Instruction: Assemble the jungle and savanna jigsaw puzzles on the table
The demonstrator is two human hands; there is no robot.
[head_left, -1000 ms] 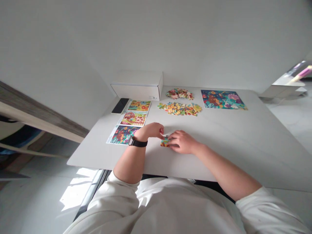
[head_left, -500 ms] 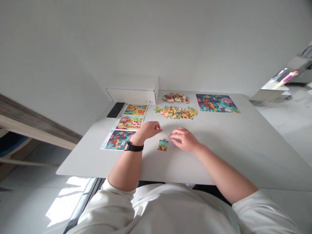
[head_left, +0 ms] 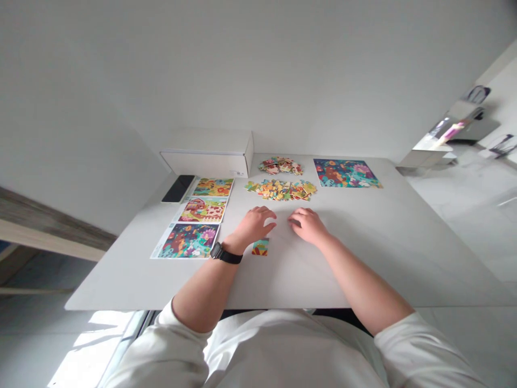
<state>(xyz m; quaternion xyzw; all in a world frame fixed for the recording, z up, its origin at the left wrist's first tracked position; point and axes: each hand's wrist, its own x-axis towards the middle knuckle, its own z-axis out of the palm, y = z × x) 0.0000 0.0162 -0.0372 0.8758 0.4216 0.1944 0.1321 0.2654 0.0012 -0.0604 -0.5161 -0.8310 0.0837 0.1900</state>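
Puzzle piece (head_left: 260, 247), flat, squarish, lies by left hand (head_left: 255, 223), grip parted; right hand (head_left: 309, 224), grip unclear.

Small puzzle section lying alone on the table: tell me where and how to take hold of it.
I'd pinch the small puzzle section by its right edge, coming from the right and slightly above. It lies flat, so its thin edges likely offer the best hold; the left grip crowds its far side, while bare tabletop adjoins the right edge.
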